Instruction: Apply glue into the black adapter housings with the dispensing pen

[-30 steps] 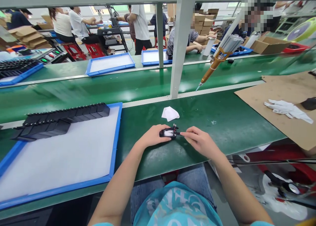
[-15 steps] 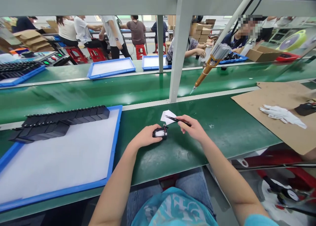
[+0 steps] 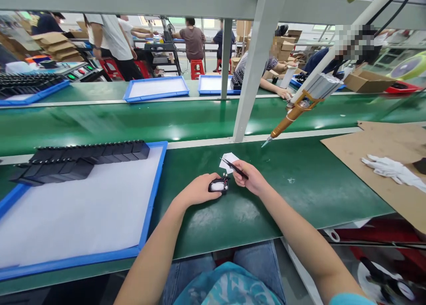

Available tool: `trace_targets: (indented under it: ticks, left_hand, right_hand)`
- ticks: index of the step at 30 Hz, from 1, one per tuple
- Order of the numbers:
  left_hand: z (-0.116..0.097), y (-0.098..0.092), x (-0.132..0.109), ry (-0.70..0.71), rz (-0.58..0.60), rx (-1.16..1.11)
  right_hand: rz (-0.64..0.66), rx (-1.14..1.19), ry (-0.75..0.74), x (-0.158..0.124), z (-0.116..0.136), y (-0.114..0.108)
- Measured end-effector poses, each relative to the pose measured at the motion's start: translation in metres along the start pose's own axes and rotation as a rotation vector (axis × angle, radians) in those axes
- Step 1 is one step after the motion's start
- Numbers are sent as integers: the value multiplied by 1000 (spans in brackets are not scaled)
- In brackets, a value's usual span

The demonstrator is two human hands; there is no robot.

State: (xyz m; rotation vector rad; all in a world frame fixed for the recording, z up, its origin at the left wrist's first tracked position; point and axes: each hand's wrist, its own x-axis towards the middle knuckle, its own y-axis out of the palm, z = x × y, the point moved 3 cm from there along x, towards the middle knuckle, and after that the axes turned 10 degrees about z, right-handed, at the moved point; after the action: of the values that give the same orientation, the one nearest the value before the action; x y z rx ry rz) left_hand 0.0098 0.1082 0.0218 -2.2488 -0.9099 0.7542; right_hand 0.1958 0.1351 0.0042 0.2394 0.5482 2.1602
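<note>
A small black casing (image 3: 218, 186) with a white block inside and small wires at its top right corner rests on the green bench. My left hand (image 3: 203, 188) is closed around its left side, thumb below and fingers above. In my right hand (image 3: 250, 177) is a pair of black tweezers (image 3: 238, 168), pinched between thumb and fingers. Their tips point up and left, over a small piece of white paper (image 3: 228, 162) on the bench just beyond the casing. Whether the tips hold anything is too small to tell.
Left stands a blue-rimmed tray (image 3: 156, 194) with rows of black casings (image 3: 89, 156). An orange-brown dispenser-like tool (image 3: 288, 118) hangs near a white post (image 3: 248, 96). Cardboard (image 3: 353, 158) with a white glove (image 3: 396, 168) lies right. Across the green conveyor (image 3: 149, 118), several people work.
The tweezers now angle more steeply, with my right hand slightly further left and lower. My left hand keeps its grip on the casing. The head view has shifted a little.
</note>
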Motion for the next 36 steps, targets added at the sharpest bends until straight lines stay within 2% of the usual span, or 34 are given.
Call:
trace_targets:
  ticks: [13,21,25,27,31,33,36]
  left_hand:
    - [0,0,0,3,3,-12]
    - [-1,1,0,12,-8,-26]
    - [0,-3,-2,-20,-25,-6]
    - [4,-8,-3,-96,-75,31]
    - [16,-22,-8,-355,-229,99]
    - [22,-25,-9,-445,-259,97]
    - [27,-24,-9,-470,-281,70]
  right_hand:
    - [102,-9,0,-4,-3,5]
    - [201,39,96,-6,-1,11]
    - [157,-35,118,-5,-2,10]
    - [40,-198,80,-4,-1,4]
    - [-284,-876,-50,-3,4,-12]
    - [-324,-1160,-53,-2,3,-17]
    - [-263,-1454,-14,0,-2,-19]
